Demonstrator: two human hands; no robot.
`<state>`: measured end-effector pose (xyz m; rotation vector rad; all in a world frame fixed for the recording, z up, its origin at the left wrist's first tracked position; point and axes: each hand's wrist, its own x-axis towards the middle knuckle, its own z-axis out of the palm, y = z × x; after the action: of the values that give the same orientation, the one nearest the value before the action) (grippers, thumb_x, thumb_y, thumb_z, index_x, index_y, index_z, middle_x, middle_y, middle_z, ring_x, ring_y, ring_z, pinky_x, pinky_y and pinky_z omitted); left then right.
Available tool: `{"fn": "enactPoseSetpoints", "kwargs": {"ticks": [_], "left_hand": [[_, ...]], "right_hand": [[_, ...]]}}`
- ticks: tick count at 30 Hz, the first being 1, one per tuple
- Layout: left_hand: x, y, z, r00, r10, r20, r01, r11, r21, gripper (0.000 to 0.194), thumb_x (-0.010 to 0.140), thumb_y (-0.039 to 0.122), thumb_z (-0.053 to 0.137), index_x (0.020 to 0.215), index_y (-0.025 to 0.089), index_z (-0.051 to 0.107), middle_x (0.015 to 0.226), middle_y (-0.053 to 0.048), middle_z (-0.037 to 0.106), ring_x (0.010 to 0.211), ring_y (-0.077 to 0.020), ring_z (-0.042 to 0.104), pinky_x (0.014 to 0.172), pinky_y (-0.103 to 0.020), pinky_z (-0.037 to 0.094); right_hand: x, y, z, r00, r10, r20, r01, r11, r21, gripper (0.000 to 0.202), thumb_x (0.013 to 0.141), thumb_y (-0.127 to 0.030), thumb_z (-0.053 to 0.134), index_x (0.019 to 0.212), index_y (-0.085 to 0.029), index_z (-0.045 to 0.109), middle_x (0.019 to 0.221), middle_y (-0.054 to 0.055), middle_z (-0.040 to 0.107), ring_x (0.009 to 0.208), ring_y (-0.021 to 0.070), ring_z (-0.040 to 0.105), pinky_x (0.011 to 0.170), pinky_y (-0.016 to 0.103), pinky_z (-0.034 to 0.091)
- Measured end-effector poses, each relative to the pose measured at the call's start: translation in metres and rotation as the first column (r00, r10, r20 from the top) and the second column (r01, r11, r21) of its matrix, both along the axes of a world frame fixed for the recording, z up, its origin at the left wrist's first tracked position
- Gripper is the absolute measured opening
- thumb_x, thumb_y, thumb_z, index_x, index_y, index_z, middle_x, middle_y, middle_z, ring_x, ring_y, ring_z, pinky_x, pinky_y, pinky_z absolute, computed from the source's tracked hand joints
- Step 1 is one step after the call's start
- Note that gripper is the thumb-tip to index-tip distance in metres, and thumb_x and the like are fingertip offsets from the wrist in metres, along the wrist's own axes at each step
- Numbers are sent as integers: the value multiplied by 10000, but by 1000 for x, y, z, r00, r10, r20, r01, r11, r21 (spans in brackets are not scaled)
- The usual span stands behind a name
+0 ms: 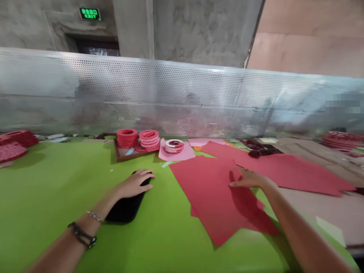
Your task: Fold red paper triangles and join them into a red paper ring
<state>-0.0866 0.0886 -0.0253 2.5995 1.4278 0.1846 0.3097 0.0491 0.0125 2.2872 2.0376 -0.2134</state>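
My left hand lies over the top of a black phone-like slab on the green table. Its fingers stretch out past the slab's upper edge, with the thumb apart. On the right, my right hand touches or hovers just above red paper sheets, thumb and forefinger spread. Its remaining fingers are partly hidden, and its shadow falls across the paper. These sheets overlap at odd angles. More red paper spreads to the right, beyond my right wrist.
A brown tray holds red rings and pink-red rings. White-and-red rings rest on pink paper. Dark-handled scissors lie behind the sheets. A perforated metal screen bounds the back.
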Motion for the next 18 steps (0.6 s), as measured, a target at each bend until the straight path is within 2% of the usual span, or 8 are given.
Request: {"fn": "enactPoseSetpoints", "kwargs": {"ticks": [4, 8, 10, 12, 14, 16, 18], "left_hand": [[-1, 0, 0, 999, 9, -37, -10, 1000, -7, 450, 844, 363, 370, 1220, 163, 517, 1367, -128, 429, 1262, -259, 388, 1041, -404, 311], [11, -12, 4, 999, 23, -34, -22, 999, 26, 444, 823, 347, 450, 1222, 166, 519, 1394, -138, 384, 1267, -289, 371, 1048, -436, 292], [26, -26, 10, 998, -52, -19, 52, 999, 7, 486, 817, 360, 493, 1266, 173, 485, 1430, -136, 327, 1306, -306, 300, 1066, -464, 248], [44, -44, 16, 981, -194, -10, 193, 979, -70, 589, 816, 465, 512, 1341, 225, 399, 1458, -107, 290, 1341, -320, 216, 1067, -507, 221], [62, -63, 21, 944, -327, -46, 311, 928, -207, 765, 752, 596, 547, 1395, 260, 306, 1495, -100, 199, 1353, -372, 137, 1051, -581, 178], [76, -77, 23, 915, -397, -72, 362, 887, -285, 840, 740, 643, 527, 1420, 231, 253, 1502, -115, 165, 1356, -385, 105, 1057, -586, 149], [85, -85, 22, 909, -412, -71, 374, 877, -300, 871, 738, 665, 508, 1426, 205, 238, 1500, -129, 152, 1355, -387, 96, 1067, -577, 132]], "right_hand": [[13, 3, -2, 998, 11, -61, -10, 1000, 19, 788, 707, -461, 600, 1380, -157, 326, 1320, 184, 475, 1191, 334, 466, 934, 435, 391], [1, 8, -10, 995, 3, -102, 1, 999, 35, 812, 652, -513, 650, 1336, -150, 405, 1340, 207, 444, 1269, 418, 333, 1005, 604, 217], [-6, 10, -12, 989, 18, -144, -10, 999, 49, 776, 637, -476, 678, 1300, -140, 455, 1324, 217, 458, 1270, 430, 325, 1011, 625, 182], [-9, 10, -12, 977, 51, -208, -34, 996, 84, 785, 633, -396, 700, 1320, -130, 429, 1361, 215, 415, 1291, 408, 304, 1034, 585, 195], [-10, 10, -11, 953, 97, -288, -59, 989, 136, 833, 654, -324, 686, 1384, -152, 322, 1418, 180, 347, 1318, 349, 288, 1054, 502, 244], [-10, 10, -8, 916, 139, -377, -73, 981, 182, 859, 717, -311, 629, 1433, -173, 176, 1438, 142, 328, 1312, 268, 329, 1030, 393, 331], [-8, 10, -6, 875, 155, -459, -70, 978, 196, 824, 793, -346, 546, 1447, -158, 81, 1367, 136, 438, 1216, 217, 465, 944, 326, 428]]}}
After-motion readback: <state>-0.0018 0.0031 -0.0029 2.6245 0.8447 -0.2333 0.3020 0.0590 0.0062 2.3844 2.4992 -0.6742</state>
